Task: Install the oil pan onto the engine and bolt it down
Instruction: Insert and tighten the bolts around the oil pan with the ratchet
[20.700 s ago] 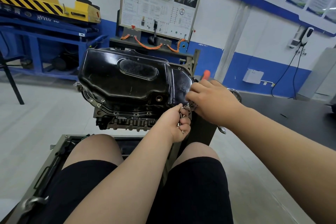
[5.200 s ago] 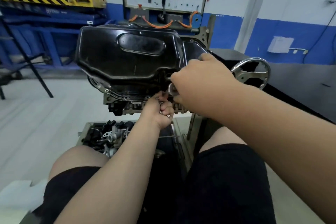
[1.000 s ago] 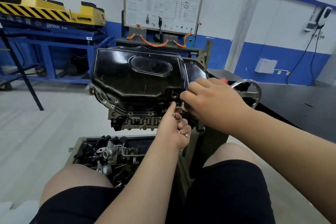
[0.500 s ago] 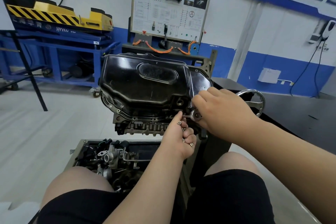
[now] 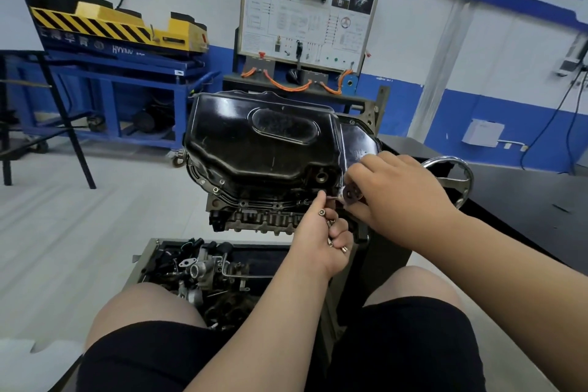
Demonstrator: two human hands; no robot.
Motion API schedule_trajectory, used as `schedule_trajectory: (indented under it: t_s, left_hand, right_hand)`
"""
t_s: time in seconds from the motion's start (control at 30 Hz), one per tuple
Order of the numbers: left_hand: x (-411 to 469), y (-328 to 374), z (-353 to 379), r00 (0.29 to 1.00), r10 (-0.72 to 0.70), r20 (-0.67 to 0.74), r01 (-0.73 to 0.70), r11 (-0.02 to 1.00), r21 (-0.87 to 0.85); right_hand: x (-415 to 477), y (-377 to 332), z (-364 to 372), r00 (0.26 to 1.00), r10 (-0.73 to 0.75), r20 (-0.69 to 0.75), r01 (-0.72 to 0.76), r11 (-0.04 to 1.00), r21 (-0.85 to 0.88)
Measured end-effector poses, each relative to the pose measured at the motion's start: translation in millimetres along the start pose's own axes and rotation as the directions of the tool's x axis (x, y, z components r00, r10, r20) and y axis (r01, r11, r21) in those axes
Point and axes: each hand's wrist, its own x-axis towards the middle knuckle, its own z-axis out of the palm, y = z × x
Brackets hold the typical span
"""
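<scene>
The black oil pan (image 5: 264, 143) sits on the upturned engine (image 5: 254, 216), which is held on a stand. My left hand (image 5: 321, 239) is curled round several small bolts (image 5: 322, 212) just below the pan's near flange. My right hand (image 5: 397, 194) grips a small round-headed tool (image 5: 350, 193) whose thin shaft points left at a bolt on the flange's near right edge. A few bolts (image 5: 216, 190) sit in the flange holes on the left.
A tray of loose engine parts (image 5: 203, 267) lies on the floor below the engine, in front of my knees. A chrome handwheel (image 5: 458, 181) sticks out on the stand's right. A blue cart (image 5: 127, 79) and a wiring display board (image 5: 305, 9) stand behind.
My view has shifted slightly; the engine sits a little further right in frame. My right hand stays at the flange's near right edge with the tool, and my left hand stays below it with the bolts.
</scene>
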Motion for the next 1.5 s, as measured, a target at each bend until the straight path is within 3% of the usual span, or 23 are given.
schedule_trajectory:
  t_s: [0.17, 0.3, 0.37, 0.47, 0.57, 0.6, 0.7, 0.77, 0.87, 0.93, 1.03, 1.13, 1.23, 1.3, 1.4, 1.5]
  left_hand:
    - [1.3, 1.6, 1.2, 0.999, 0.035, 0.035, -0.037, 0.998, 0.045]
    - [-0.2, 0.7, -0.9, 0.999, 0.034, -0.004, -0.034, 0.999, 0.022]
    - [-0.8, -1.2, -1.1, 1.0, 0.022, -0.007, -0.022, 0.999, 0.025]
    - [-0.9, 0.0, -0.6, 0.998, 0.03, 0.051, -0.032, 0.999, 0.02]
    - [-0.5, 3.8, -1.2, 0.997, 0.011, 0.081, -0.014, 0.999, 0.033]
    - [-1.0, 4.3, -1.1, 0.996, 0.0, 0.085, -0.001, 1.0, 0.014]
    - [-2.3, 4.6, 0.8, 0.999, 0.009, 0.049, -0.008, 1.0, -0.015]
    - [-2.0, 5.3, 0.2, 1.0, 0.024, 0.011, -0.024, 1.0, -0.002]
    - [-1.1, 8.4, 0.1, 1.0, 0.021, 0.019, -0.021, 1.0, 0.003]
    - [-0.3, 11.4, 0.3, 0.999, 0.016, 0.032, -0.017, 0.999, 0.028]
    - [-0.9, 15.6, -3.4, 0.998, -0.009, 0.058, 0.005, 0.998, 0.062]
    - [-3.8, 18.5, -6.9, 0.997, -0.046, 0.068, 0.043, 0.998, 0.048]
    - [-6.5, 17.8, -4.6, 0.998, -0.057, 0.021, 0.056, 0.997, 0.053]
    - [-8.1, 16.9, -2.7, 0.996, -0.081, 0.022, 0.081, 0.996, 0.028]
    - [-8.2, 21.5, -1.4, 0.993, -0.08, 0.09, 0.083, 0.996, -0.024]
    - [-8.7, 25.6, -0.6, 0.99, -0.089, 0.108, 0.088, 0.996, 0.011]
  right_hand:
    - [4.4, -11.9, -5.1, 0.953, 0.221, 0.206, -0.23, 0.973, 0.018]
    - [2.1, -13.5, -2.6, 0.996, -0.052, 0.067, 0.062, 0.985, -0.158]
    - [3.5, -9.1, -6.5, 0.996, -0.062, 0.068, 0.071, 0.988, -0.139]
    - [6.5, -13.5, -8.0, 0.983, 0.068, 0.169, -0.064, 0.998, -0.029]
    - [13.2, -16.1, -11.2, 0.913, 0.271, 0.306, -0.287, 0.958, 0.009]
    - [13.5, -17.1, -12.2, 0.909, 0.275, 0.313, -0.284, 0.959, -0.016]
    - [11.5, -12.2, -10.1, 0.99, -0.016, 0.143, 0.034, 0.992, -0.125]
    - [10.3, -7.8, -12.4, 0.985, -0.127, 0.114, 0.141, 0.982, -0.126]
    - [11.1, -7.4, -10.5, 0.989, 0.056, 0.138, -0.062, 0.997, 0.035]
    - [13.2, -11.4, -8.5, 0.946, 0.217, 0.241, -0.242, 0.967, 0.082]
    - [13.7, -17.0, -6.8, 0.922, 0.273, 0.276, -0.3, 0.952, 0.062]
    - [13.1, -17.0, -7.4, 0.965, 0.142, 0.219, -0.143, 0.99, -0.009]
    - [9.5, -14.8, -9.4, 0.989, -0.131, 0.076, 0.136, 0.988, -0.074]
    - [10.6, -14.2, -10.6, 0.985, -0.157, 0.071, 0.162, 0.984, -0.078]
    - [13.4, -16.7, -11.3, 0.993, -0.061, 0.104, 0.067, 0.997, -0.05]
    - [15.6, -20.1, -8.3, 0.957, 0.18, 0.228, -0.183, 0.983, -0.007]
